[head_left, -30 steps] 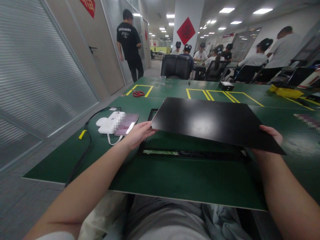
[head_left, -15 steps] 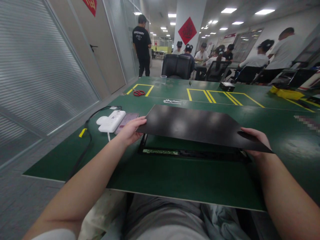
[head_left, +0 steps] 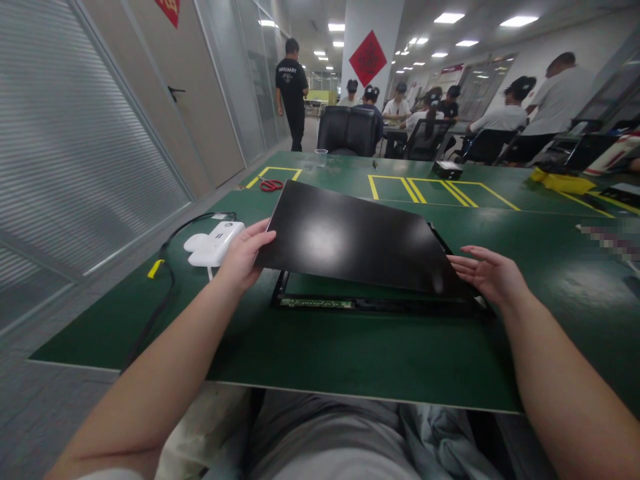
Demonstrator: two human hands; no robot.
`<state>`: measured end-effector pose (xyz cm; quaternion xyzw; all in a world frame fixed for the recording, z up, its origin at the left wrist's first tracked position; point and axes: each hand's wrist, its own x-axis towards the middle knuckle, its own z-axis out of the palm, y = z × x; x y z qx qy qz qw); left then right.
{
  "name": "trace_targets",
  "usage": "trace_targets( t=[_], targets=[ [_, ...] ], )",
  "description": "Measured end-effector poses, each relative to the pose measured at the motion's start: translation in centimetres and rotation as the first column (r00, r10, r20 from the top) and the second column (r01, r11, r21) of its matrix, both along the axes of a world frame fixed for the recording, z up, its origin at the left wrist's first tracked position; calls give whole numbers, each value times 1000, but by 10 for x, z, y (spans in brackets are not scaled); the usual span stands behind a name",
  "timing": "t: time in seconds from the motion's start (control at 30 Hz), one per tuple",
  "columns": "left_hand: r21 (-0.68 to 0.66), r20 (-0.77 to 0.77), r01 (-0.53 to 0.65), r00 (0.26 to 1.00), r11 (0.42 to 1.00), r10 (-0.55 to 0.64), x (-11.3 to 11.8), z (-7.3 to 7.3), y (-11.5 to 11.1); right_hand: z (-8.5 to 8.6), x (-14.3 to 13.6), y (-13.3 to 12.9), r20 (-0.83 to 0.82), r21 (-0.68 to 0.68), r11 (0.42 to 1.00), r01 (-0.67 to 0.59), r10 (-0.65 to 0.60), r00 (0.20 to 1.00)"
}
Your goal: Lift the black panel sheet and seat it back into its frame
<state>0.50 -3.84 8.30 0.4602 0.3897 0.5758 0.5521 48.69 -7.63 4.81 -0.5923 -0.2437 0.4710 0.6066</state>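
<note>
A thin, glossy black screen panel is tilted, its left side raised and its right side low. My left hand is closed on its left edge, thumb on top. At the right edge, my right hand has its fingers stretched out and its thumb apart; the fingertips are at the panel's edge, and whether they bear on it I cannot tell. Below lies a black rectangular frame on the green table, partly hidden by the panel. A green circuit strip shows along the frame's near side.
Left of the panel are a white device and a black cable with a yellow tag. Farther back are red-handled scissors, a clear cup, a black box and yellow tape outlines. Several people sit or stand beyond the table.
The panel's left side has risen and its right side has dropped toward the frame. My right hand has loosened from a grip to outstretched fingers. A person in black has walked slightly right.
</note>
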Motion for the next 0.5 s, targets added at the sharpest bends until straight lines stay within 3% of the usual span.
trace_targets(
  t=[0.23,0.5],
  targets=[
    [58,-4,-21,1000,998,21,6,-1,-7,-5,-2,1,151,56,997,48,-56,987],
    [53,-6,-7,1000,999,7,11,-9,-7,-8,-2,5,207,87,989,122,-137,969]
  ],
)
